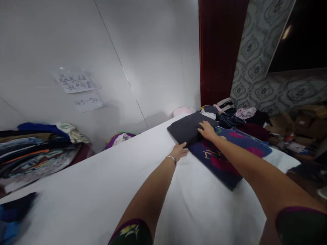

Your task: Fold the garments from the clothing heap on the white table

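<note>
Closest to the camera is a dark green floral sleeve on the left arm, trimmed in purple, reaching over a white-covered table, the biggest surface at work here. Past the table's far edge, on the left, stands a mixed pile of folded clothes; a looser heap of clothing sits beyond its far right corner. Near the right edge, under the right forearm, lies a folded navy and magenta garment with yellow lettering. Smaller is the dark grey folded garment, at the far right corner of the table, its right end touching or overlapping the navy piece; its long axis seems to run roughly alongside the far edge. It lies ahead of the left hand, which meets its near corner with thumb and fingers apart. The right hand looks the closer, resting on its right end with fingers spread, gripping nothing that shows. Smallest is a silver bracelet around the left wrist.
</note>
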The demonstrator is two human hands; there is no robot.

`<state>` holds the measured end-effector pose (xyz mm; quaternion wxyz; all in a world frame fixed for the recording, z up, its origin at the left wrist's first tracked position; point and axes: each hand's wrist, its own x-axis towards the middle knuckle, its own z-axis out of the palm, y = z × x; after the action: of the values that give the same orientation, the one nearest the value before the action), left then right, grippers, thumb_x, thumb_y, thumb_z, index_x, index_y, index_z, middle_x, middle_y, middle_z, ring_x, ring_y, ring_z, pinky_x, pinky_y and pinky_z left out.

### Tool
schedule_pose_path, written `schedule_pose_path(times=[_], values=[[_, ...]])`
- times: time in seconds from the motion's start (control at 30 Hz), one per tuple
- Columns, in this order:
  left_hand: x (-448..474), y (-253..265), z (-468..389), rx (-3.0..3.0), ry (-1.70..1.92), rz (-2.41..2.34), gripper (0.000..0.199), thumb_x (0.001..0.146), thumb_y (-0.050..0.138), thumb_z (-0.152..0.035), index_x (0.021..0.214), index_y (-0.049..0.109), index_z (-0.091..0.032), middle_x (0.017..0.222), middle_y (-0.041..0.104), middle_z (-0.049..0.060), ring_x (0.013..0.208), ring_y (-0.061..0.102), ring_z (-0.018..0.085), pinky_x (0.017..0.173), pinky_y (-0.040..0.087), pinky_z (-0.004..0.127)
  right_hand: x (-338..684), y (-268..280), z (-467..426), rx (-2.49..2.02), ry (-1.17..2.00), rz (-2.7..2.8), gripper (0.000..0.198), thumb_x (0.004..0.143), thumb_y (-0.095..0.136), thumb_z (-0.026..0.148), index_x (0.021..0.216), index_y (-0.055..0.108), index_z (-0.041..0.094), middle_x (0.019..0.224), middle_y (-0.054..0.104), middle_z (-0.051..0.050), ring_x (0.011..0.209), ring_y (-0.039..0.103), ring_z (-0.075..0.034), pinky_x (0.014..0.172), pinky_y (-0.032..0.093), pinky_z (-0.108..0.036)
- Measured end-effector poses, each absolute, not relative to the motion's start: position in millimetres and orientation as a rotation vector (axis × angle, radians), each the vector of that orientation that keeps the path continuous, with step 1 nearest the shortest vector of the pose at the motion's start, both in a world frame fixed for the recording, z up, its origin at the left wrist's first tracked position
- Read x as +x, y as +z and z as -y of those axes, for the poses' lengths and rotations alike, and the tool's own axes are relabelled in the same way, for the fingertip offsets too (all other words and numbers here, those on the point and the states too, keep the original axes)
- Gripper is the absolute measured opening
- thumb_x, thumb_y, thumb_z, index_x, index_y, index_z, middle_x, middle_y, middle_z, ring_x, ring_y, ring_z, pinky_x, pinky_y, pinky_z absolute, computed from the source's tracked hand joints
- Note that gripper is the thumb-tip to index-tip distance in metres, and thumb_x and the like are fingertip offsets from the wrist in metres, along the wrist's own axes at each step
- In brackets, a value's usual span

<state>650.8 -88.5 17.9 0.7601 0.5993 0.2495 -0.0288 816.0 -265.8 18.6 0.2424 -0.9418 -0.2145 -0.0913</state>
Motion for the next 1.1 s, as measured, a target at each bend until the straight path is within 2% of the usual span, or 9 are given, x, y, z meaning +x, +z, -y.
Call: schedule_pose_path(times=[0.1,0.2,0.27,0.4,0.57,0.77,0.9,1.0,1.1], values=[[626,18,91,1.384,-0.102,-0.543,0.042,0.075,0.076,-0.033,0.109,0.056,-0.019,0.119,0.063,0.011,0.078,0.066,0.016,0.073,0.055,0.03,793,22,252,-2.725,-0.059,0.848,0.048,0.091,0.053,0.036,0.138,0.051,0.026,0.15,0.043,-0.01,0.141,0.033,-0.029,0.112,0.026,-0.056],[587,18,88,1.422,-0.129,-0.532,0.031,0.079,0.072,-0.031,0.102,0.058,-0.015,0.11,0.066,0.013,0.074,0.065,0.014,0.072,0.054,0.029,768,23,246,-2.74,-0.027,0.876,0.049,0.089,0.056,0.033,0.136,0.054,0.022,0.149,0.042,-0.014,0.14,0.033,-0.033,0.111,0.025,-0.06],[555,18,85,1.419,-0.132,-0.527,0.027,0.08,0.07,-0.032,0.098,0.06,-0.014,0.105,0.068,0.013,0.074,0.065,0.015,0.074,0.054,0.029,749,22,243,-2.715,-0.001,0.951,0.048,0.089,0.055,0.032,0.135,0.055,0.02,0.147,0.045,-0.014,0.138,0.038,-0.031,0.111,0.03,-0.054],[489,17,81,1.359,-0.054,-0.567,0.026,0.081,0.07,-0.033,0.095,0.061,-0.013,0.102,0.07,0.013,0.072,0.066,0.014,0.079,0.053,0.032,697,11,235,-2.532,0.124,1.216,0.043,0.087,0.052,0.032,0.128,0.063,0.02,0.131,0.062,-0.01,0.119,0.059,-0.026,0.103,0.044,-0.039],[415,13,81,1.287,0.043,-0.554,0.03,0.075,0.075,-0.036,0.093,0.062,-0.015,0.093,0.071,0.009,0.069,0.066,0.013,0.081,0.052,0.035,607,-6,223,-2.08,0.293,1.464,0.048,0.086,0.049,0.042,0.124,0.065,0.018,0.13,0.062,-0.011,0.121,0.058,-0.03,0.103,0.045,-0.044],[334,19,57,1.318,0.108,-0.539,0.028,0.072,0.076,-0.039,0.079,0.062,-0.015,0.072,0.068,0.004,0.067,0.065,0.014,0.076,0.05,0.033,501,-20,220,-1.797,0.604,1.706,0.045,0.09,0.05,0.052,0.123,0.067,0.028,0.131,0.062,-0.006,0.118,0.06,-0.031,0.101,0.049,-0.047],[277,33,24,1.389,0.297,-0.615,0.029,0.072,0.074,-0.039,0.068,0.057,-0.016,0.059,0.063,0.001,0.061,0.061,0.012,0.07,0.049,0.029,462,-45,218,-1.835,0.47,1.781,0.044,0.086,0.053,0.055,0.123,0.067,0.035,0.135,0.059,-0.003,0.126,0.053,-0.032,0.107,0.043,-0.053],[229,50,-9,1.49,0.498,-0.714,0.026,0.075,0.07,-0.037,0.068,0.057,-0.017,0.059,0.063,0.001,0.059,0.059,0.012,0.065,0.046,0.026,444,-61,212,-1.781,0.398,1.842,0.041,0.083,0.056,0.054,0.124,0.061,0.05,0.136,0.056,0.004,0.126,0.052,-0.033,0.106,0.046,-0.053],[173,75,-47,1.666,0.779,-0.873,0.02,0.08,0.064,-0.032,0.067,0.057,-0.018,0.061,0.063,0.001,0.06,0.057,0.013,0.064,0.045,0.026,426,-68,204,-1.713,0.314,1.885,0.048,0.079,0.059,0.052,0.124,0.05,0.066,0.136,0.054,0.011,0.124,0.052,-0.034,0.101,0.05,-0.054]])
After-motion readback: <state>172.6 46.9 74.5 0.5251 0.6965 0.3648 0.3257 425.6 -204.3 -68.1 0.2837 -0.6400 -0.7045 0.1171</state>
